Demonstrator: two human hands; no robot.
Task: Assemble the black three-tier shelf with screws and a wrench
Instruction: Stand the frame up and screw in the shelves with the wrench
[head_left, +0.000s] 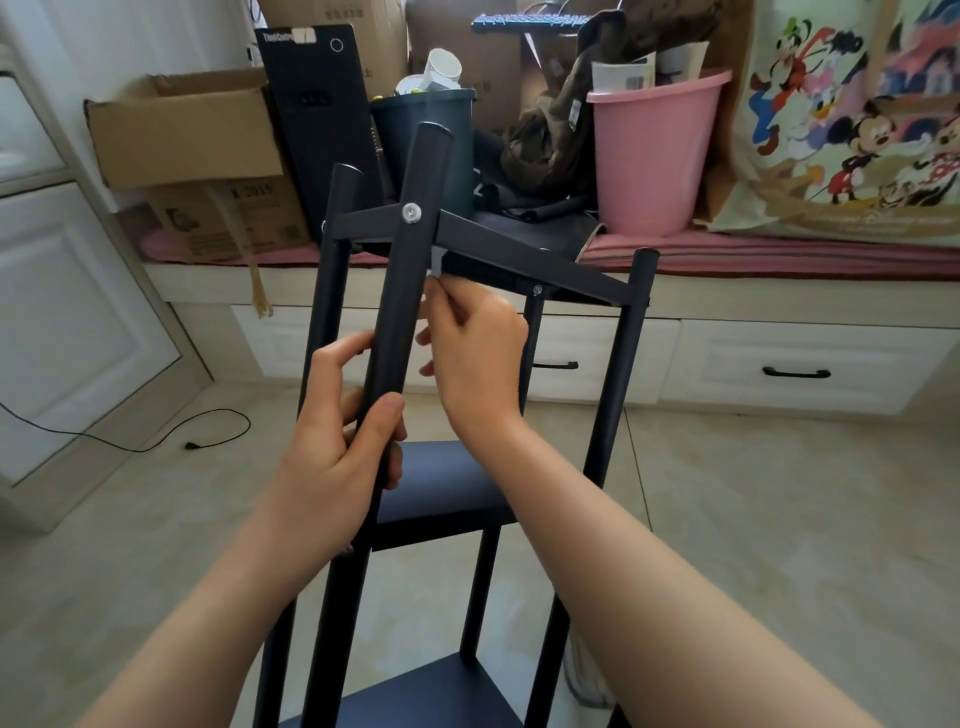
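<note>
Two hands work the shelf: left hand curled round a post, right hand pinching a wrench under the top tier.

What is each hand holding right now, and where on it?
Left hand grips the shelf's near post around its middle. Right hand pinches the small grey wrench by its lower end.

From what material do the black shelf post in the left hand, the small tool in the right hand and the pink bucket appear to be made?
Shelf post: probably metal tube with a matte black coating; it is smooth and round, with a soft sheen.
Small tool: looks like bare grey metal, likely the wrench; mostly hidden by the right hand.
Pink bucket: plastic, by its even colour, thin rolled rim and slight gloss.
The left hand grips the post.
</note>
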